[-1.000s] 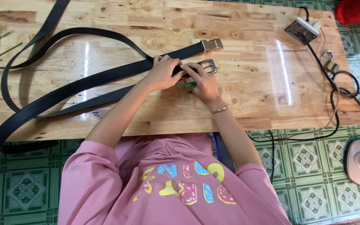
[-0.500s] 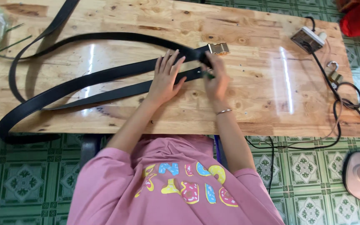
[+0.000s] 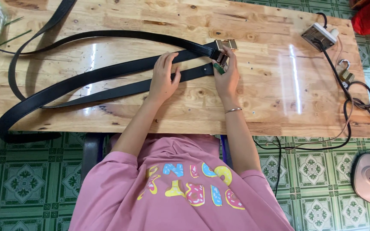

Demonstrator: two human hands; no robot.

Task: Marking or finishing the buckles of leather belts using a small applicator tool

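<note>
Two hands on one long black leather belt, looped across a pale wooden tabletop. Left hand: laid flat over both runs of the strap, fingers spread apart and pressing down, not clamped. Right hand: at the belt's end, fingertips drawn together on a small green object beside the metal buckle; full grip hidden behind the fingers, so closure on the buckle cannot be told. Strap passing under the left palm, emerging between the two hands, ending just at the right fingertips. Far loop hanging over the table's left edge. Also present: white power strip with black cable, padlock, thin bracelet on right wrist, pink shirt, green patterned floor tiles.
</note>
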